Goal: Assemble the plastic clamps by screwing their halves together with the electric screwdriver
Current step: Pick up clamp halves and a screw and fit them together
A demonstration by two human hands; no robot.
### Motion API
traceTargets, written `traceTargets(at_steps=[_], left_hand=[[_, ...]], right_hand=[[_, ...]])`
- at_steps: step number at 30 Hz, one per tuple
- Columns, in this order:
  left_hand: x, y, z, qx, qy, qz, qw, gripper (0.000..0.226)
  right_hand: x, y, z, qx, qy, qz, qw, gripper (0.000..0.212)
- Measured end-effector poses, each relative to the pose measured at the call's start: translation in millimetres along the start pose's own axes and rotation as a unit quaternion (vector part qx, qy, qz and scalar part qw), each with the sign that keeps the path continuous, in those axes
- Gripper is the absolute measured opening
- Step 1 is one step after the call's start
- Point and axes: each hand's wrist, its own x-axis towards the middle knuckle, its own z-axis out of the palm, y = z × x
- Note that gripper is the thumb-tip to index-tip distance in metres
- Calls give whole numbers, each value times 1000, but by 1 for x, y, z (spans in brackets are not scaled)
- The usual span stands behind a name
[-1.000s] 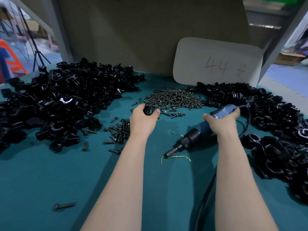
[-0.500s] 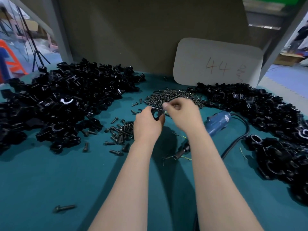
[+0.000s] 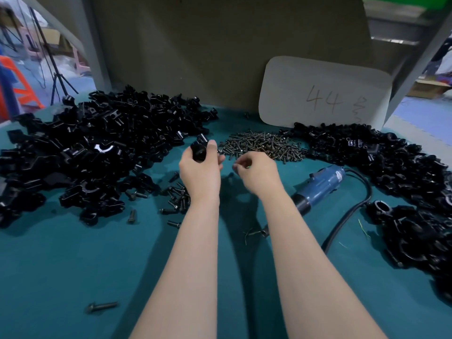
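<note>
My left hand (image 3: 199,174) is raised over the green table and grips a black plastic clamp (image 3: 198,150), which sticks out above the fingers. Just to its right, my right hand (image 3: 258,173) has thumb and fingertips pinched on a small screw (image 3: 247,166) that is barely visible. The two hands are a short gap apart. The blue electric screwdriver (image 3: 322,184) lies on the table right of my right forearm, with its tip pointing toward me. Nobody holds it. Beyond both hands sits the pile of small screws (image 3: 264,145).
A big heap of black clamp parts (image 3: 93,152) fills the left side, and another heap (image 3: 396,172) curves along the right. Larger bolts (image 3: 177,196) lie scattered by my left wrist, one bolt (image 3: 101,307) near the front. The screwdriver's black cord (image 3: 352,216) loops right. A white card (image 3: 322,94) leans on the back wall.
My right hand let go of the screwdriver, reached across to the screw pile and the clamp, then drew back a little with its fingers pinched. My left hand lifted the clamp slightly and moved left.
</note>
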Motion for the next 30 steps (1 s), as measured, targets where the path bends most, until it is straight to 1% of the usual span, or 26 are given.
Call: traceTargets(at_steps=[2, 4, 6, 9, 12, 14, 17, 18, 19, 20, 21, 24, 26, 30], left_hand=[[-2, 0, 1, -8, -8, 7, 1000, 10], [-2, -2, 2, -13, -22, -5, 1000, 10], [-2, -5, 5, -17, -44, -27, 999, 8], [-5, -8, 8, -7, -87, -52, 995, 5], [-7, -9, 8, 18, -111, -54, 992, 11], [-8, -11, 9, 39, -119, -49, 991, 13], [-7, -16, 10, 110, -127, -15, 986, 11], [-8, -17, 10, 137, -136, -5, 981, 5], [-9, -17, 11, 173, -141, 2, 975, 10], [-10, -18, 11, 214, -145, 10, 966, 24], [-11, -19, 11, 249, -147, 20, 957, 30], [-17, -20, 11, 321, -152, 65, 932, 19], [-19, -20, 12, 344, -154, 77, 923, 19], [-20, -19, 13, 364, -166, 98, 911, 19]], right_hand=[[4, 3, 1, -58, 31, 58, 996, 25], [5, 8, -1, -145, 7, 112, 983, 35], [4, 12, -1, -181, -15, 123, 976, 41], [3, 17, 1, -157, 11, 111, 981, 36], [3, 18, -1, -102, 27, 122, 987, 27], [3, 18, -5, -36, 51, 111, 992, 20], [-3, 17, -16, 94, 81, 47, 991, 10], [-7, 16, -21, 134, 83, 31, 987, 15], [-9, 14, -27, 161, 81, 18, 983, 20], [-12, 13, -32, 170, 76, 4, 983, 23], [-13, 11, -37, 164, 72, -11, 984, 24], [-15, 5, -44, 101, 73, -40, 991, 15], [-15, 5, -43, 67, 65, -43, 995, 9], [-17, 6, -41, 41, 59, -40, 997, 10]])
